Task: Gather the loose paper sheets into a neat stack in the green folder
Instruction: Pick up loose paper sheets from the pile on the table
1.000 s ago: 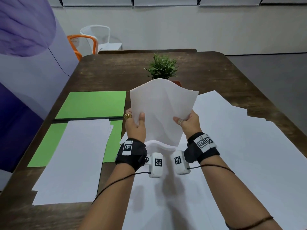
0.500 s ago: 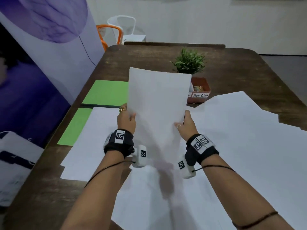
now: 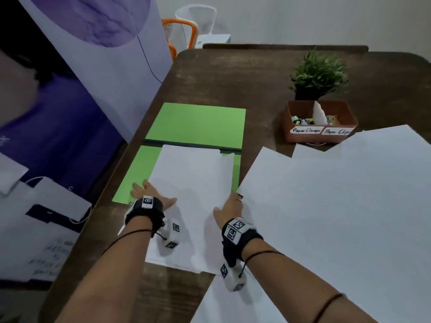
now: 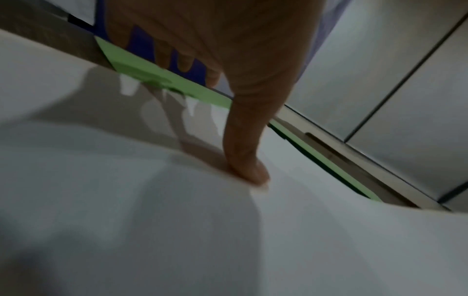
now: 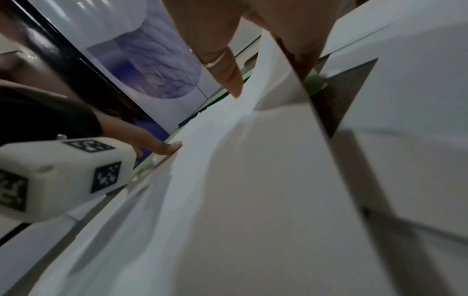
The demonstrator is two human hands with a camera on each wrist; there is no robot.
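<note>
Table (image 3: 233, 78) (wrist-only: thumb (image 4: 249, 172) on stack (image 4: 228, 230))

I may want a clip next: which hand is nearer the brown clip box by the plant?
Right. The right hand sits at the paper stack's right edge, below-left of the brown clip box; the left hand is farther left.

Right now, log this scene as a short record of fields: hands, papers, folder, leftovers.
left hand: on the stack's left edge, thumb pressing the top sheet
right hand: at the stack's right edge, grip unclear
paper stack: on the folder's near half, near end overhanging, edges uneven
green folder: open flat, far half bare
loose sheets: spread over the table's right side
brown box: labelled paper clamps and paper clips, beside a potted plant
</note>
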